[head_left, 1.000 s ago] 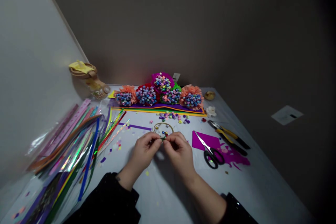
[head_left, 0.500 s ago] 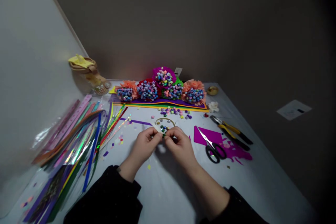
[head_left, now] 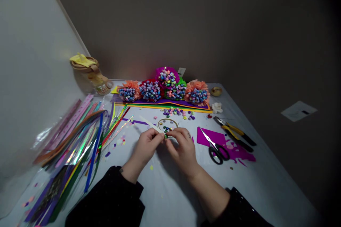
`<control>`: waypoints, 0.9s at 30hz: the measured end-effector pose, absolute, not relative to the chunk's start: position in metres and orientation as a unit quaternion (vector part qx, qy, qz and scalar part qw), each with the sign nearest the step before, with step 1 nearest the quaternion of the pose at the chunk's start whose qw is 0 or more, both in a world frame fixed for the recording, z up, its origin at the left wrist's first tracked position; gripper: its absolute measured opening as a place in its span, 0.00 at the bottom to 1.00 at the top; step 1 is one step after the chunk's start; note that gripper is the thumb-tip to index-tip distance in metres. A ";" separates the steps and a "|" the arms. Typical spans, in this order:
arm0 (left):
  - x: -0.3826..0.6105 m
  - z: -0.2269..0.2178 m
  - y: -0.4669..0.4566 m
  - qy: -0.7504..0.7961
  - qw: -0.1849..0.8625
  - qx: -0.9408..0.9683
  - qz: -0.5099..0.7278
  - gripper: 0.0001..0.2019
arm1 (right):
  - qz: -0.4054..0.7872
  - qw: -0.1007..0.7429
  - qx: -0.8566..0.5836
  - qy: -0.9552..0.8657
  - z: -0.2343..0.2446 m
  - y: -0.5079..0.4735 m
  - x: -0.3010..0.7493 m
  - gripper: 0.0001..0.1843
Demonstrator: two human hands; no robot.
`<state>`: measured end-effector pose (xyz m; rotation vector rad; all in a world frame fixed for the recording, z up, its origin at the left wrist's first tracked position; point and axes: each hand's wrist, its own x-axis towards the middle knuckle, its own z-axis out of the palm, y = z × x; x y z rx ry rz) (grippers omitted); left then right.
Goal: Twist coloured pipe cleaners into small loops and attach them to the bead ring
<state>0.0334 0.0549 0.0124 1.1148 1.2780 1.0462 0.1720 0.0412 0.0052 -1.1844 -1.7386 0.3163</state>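
Observation:
My left hand (head_left: 149,145) pinches a narrow pale paper strip (head_left: 151,124) between thumb and forefinger; its free end points up and left. My right hand (head_left: 183,150) meets it fingertip to fingertip, its fingers curled around the near end of the strip, which the fingertips mostly hide. Just beyond the fingers lies a round gold-rimmed dish or ring (head_left: 159,123) with several small shiny green and gold folded stars (head_left: 167,128) in it. Behind that, small pastel paper stars (head_left: 176,112) are scattered on the table.
To the right lie black-handled scissors (head_left: 217,150) on magenta paper (head_left: 217,136), and yellow-black pliers (head_left: 236,133). Colourful paper strips (head_left: 77,145) cover the left side. Star-filled paper flowers (head_left: 150,90) line the back, and a tan boot-shaped holder (head_left: 97,79) stands back left.
The pale strip now shows clearly, sticking out up and left of my left hand. My right fingers have loosened and spread a little; the left hand has barely moved.

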 end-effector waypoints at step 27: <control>0.031 0.011 0.056 0.537 0.492 0.523 0.442 0.10 | 0.307 0.504 -0.506 -0.628 0.011 0.046 0.174 0.04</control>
